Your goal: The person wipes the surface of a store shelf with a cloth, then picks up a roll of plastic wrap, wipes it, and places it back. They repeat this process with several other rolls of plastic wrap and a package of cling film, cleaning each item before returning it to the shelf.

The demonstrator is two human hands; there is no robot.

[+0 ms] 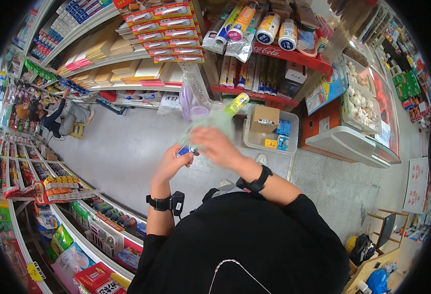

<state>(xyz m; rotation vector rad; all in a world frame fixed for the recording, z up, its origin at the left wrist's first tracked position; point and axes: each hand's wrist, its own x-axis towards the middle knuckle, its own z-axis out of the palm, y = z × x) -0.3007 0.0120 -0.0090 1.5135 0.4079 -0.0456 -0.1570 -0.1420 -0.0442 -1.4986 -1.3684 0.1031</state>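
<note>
My left hand (pixel 175 163) grips the dark blue lower end of a long tubular package (pixel 236 104). Its far end is yellow-green and points up and to the right. A pale green cloth (pixel 215 126) covers the middle, so I cannot see whether the two ends are continuous, though they line up. Over the cloth lies my right hand (pixel 215 145), blurred, with its fingers around the wrapped package. Behind the cloth hang lilac plastic items in a clear bag (pixel 191 101).
A clear plastic bin (pixel 270 147) with a cardboard box (pixel 264 118) stands on the floor at right. Ahead, red shelves (pixel 274 51) bear rolls; packs of super glue (pixel 167 33) hang beside them. A person (pixel 53 115) sits far left. Lower left is a goods shelf (pixel 90 224).
</note>
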